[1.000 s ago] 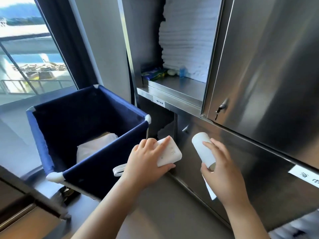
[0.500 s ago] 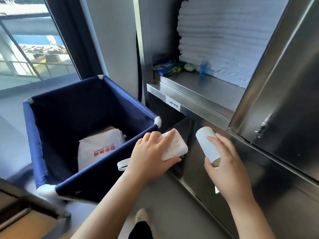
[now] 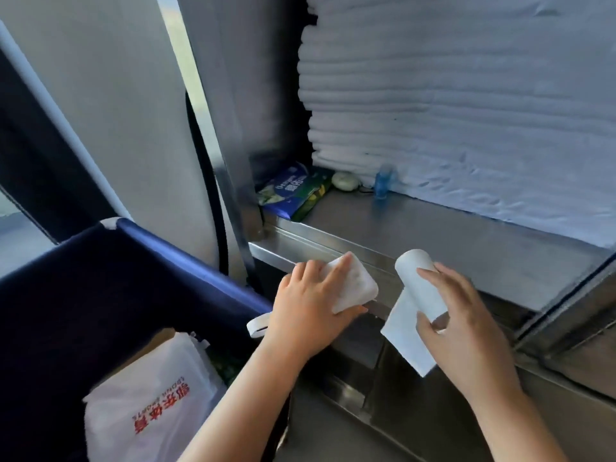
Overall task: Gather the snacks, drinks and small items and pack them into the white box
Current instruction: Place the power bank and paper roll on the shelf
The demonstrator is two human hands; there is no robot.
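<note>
**Q:** So what changed in that last second?

**A:** Mostly the view. I'd leaned in, so the shelf (image 3: 433, 235) went from a way off to right in front of me, and both hands came up to its front lip. The left hand (image 3: 310, 311) was clamped on the white block (image 3: 355, 283), its strap loop (image 3: 258, 326) dangling by the wrist. The right hand (image 3: 466, 328) was wrapped round the paper roll (image 3: 416, 271), with a loose sheet (image 3: 403, 338) hanging off it. The hands were near each other but apart.

**Q:** And the stuff you actually had to pack?

**A:** It sat at the back-left of the shelf: a blue-green packet (image 3: 293, 193), a pale round thing (image 3: 345, 181) just beside it and a small blue bottle (image 3: 383, 183), all up against the towels (image 3: 450, 95). None of it was touched yet. I never saw a white box in shot, only the blue bin (image 3: 166, 261) on my left with a printed bag (image 3: 150, 401) in it.

**Q:** Problem?

**A:** I reckon so, both hands were full. My guess is I'd have had to park the block or the roll somewhere before grabbing anything.
</note>
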